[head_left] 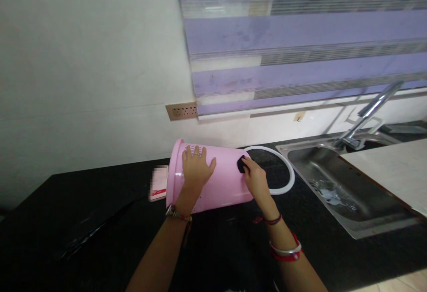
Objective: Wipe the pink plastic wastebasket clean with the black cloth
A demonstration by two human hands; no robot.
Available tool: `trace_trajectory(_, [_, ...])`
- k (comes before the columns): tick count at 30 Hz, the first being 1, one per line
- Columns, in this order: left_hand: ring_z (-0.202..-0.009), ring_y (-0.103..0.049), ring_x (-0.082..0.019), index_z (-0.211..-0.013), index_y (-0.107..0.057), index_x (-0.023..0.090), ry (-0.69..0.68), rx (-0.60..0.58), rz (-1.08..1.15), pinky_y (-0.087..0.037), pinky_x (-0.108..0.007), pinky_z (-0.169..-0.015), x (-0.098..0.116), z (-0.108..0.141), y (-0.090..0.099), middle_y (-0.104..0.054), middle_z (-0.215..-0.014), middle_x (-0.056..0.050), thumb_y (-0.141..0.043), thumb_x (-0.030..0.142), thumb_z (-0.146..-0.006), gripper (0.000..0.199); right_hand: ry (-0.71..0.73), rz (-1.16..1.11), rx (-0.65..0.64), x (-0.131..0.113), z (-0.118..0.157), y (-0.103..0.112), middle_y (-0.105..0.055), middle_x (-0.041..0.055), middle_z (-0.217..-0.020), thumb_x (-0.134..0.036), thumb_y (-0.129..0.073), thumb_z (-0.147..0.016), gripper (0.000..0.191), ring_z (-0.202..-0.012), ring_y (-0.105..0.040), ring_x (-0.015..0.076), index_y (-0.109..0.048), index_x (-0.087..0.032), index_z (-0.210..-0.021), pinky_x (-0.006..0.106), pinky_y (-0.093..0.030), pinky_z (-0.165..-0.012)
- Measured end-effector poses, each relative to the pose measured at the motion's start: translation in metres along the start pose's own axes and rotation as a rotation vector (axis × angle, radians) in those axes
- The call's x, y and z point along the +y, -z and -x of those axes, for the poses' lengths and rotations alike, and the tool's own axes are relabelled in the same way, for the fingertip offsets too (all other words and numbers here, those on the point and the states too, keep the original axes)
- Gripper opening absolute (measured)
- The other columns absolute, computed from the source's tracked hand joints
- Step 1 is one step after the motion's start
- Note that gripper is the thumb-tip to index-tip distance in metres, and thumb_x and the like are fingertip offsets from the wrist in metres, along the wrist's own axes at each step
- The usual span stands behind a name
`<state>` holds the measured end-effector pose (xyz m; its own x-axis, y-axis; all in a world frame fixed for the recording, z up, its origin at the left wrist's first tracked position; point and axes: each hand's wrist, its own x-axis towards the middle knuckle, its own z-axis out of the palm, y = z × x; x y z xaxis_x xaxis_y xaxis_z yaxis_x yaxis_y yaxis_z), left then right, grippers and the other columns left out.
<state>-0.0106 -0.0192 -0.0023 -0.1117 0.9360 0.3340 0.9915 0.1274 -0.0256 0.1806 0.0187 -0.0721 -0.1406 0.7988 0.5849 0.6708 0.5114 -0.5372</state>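
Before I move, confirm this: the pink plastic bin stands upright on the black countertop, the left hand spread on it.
Not upright: the head view shows the pink plastic bin lying on its side on the black countertop, the left hand spread on it.

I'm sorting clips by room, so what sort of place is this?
Most likely a kitchen: there is a steel sink set into a black countertop, with a chrome faucet over it.
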Motion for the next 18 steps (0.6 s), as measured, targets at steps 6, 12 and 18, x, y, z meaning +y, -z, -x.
trace_trajectory(6, [-0.108,-0.053,-0.027,-0.108,-0.064,0.019,-0.085,-0.215,0.0,-0.034,-0.042,-0.092,-0.004,-0.054,0.002,-0.064,-0.113,-0.011,-0.027,0.04,-0.089,0.046,0.02,-0.015,-0.014,-0.015,0.009,0.003,-0.069,0.0093,-0.104,-0.008,-0.044,-0.074,0.036,-0.097,-0.065,0.0213,-0.068,-0.019,-0.099,0.038,-0.051,-0.088])
trace_trajectory(12, [-0.099,-0.058,-0.029,-0.099,-0.068,0.013,-0.015,-0.234,0.007,-0.035,-0.044,-0.085,0.015,-0.054,0.004,-0.066,-0.103,-0.016,-0.028,0.034,-0.087,0.046,-0.003,0.105,-0.039,-0.029,0.036,-0.004,-0.058,0.0135,-0.124,0.0,-0.035,-0.073,0.052,-0.117,-0.052,0.0252,-0.06,-0.018,-0.114,0.06,-0.033,-0.099])
trace_trajectory(18, [-0.099,-0.056,-0.033,-0.1,-0.066,0.007,0.055,-0.19,0.004,-0.036,-0.047,-0.08,0.023,-0.027,0.009,-0.065,-0.104,-0.021,-0.028,0.025,-0.085,0.044,0.041,0.126,-0.095,-0.017,0.015,0.008,-0.061,0.0148,-0.119,-0.002,-0.039,-0.074,0.045,-0.113,-0.055,0.0254,-0.062,-0.016,-0.11,0.052,-0.04,-0.097])
